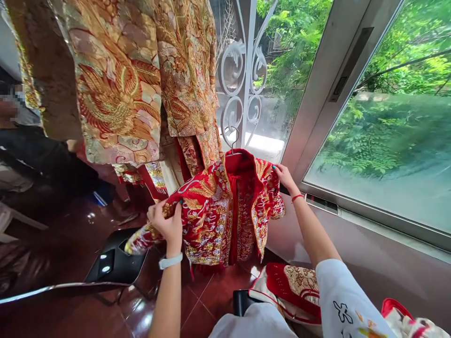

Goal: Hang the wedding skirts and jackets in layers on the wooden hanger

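A red embroidered jacket (207,220), worked in gold and silver, hangs with its front parted on a thin metal hanger (232,141). The hanger's hook rises above the collar. My left hand (167,218) pinches the sleeve on the left side, thumb against the cloth. Over on the right, my right hand (283,176) has its fingers closed on the other shoulder, partly behind the fabric. The jacket's dark red lining shows between the front panels.
Larger gold embroidered garments (116,94) hang at upper left. A black chair (116,258) stands at lower left. Folded red and cream clothing (287,291) lies near my lap. A metal-framed window (327,89) with a white scroll grille (234,70) fills the right. Another person (38,159) is at far left.
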The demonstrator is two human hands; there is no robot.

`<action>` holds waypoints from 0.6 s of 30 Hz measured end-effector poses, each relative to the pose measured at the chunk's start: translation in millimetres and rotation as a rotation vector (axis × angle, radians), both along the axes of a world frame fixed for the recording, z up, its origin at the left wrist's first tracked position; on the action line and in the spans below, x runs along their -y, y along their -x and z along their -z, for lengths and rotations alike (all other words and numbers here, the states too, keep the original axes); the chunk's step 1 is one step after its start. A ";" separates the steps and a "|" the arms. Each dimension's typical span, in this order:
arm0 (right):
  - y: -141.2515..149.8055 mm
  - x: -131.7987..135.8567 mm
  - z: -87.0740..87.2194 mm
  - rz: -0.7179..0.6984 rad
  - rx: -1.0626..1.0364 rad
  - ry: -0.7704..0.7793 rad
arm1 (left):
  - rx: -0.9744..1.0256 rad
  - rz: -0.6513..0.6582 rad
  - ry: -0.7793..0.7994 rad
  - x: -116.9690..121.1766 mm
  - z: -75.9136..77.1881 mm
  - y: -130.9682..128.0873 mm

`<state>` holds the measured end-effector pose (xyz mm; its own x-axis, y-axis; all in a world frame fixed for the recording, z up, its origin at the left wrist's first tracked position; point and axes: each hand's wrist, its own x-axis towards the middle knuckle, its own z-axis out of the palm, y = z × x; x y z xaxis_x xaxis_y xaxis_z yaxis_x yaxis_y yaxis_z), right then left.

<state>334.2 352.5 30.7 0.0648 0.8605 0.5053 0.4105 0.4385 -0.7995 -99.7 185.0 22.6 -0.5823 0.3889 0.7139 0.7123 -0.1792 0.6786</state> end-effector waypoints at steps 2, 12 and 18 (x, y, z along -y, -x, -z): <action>3.5 0.7 9.1 0.000 -0.005 0.034 | 0.031 -0.017 0.044 0.5 20.4 -6.6; 71.4 109.0 97.7 0.571 -0.092 -0.155 | -0.162 0.037 0.147 71.9 137.2 -56.2; 165.8 173.8 195.2 0.470 0.444 0.437 | -0.276 0.214 0.777 61.5 206.4 -128.5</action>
<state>168.4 178.6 -164.6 0.3425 0.9199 0.1910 0.7976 -0.1773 -0.5766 28.8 123.5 -183.8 -0.2851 0.9090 0.3040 0.8742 0.1165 0.4714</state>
